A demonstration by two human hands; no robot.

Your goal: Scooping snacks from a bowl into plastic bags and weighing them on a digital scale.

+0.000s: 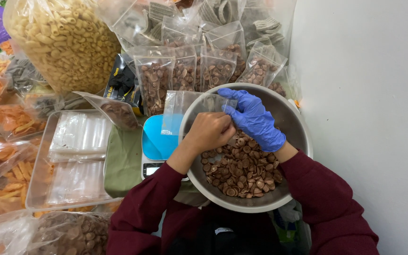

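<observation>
My bare left hand [209, 131] and my right hand [253, 120], in a blue glove, both grip a small clear plastic bag [185, 108]. They hold it up over the rim of a round metal bowl [293, 113]. The bowl is part full of small brown spiral-shaped snacks [242, 167]. The bag's mouth is pinched between the two hands and looks empty. Under the bag sits a small scale with a blue top [159, 141].
Several filled bags of the brown snacks [185, 71] stand behind the bowl. A clear tray of empty plastic bags [79, 156] lies to the left. A big sack of yellow pasta-shaped crackers [62, 42] and orange snack bags [5, 123] fill the far left. A white wall [369, 118] is on the right.
</observation>
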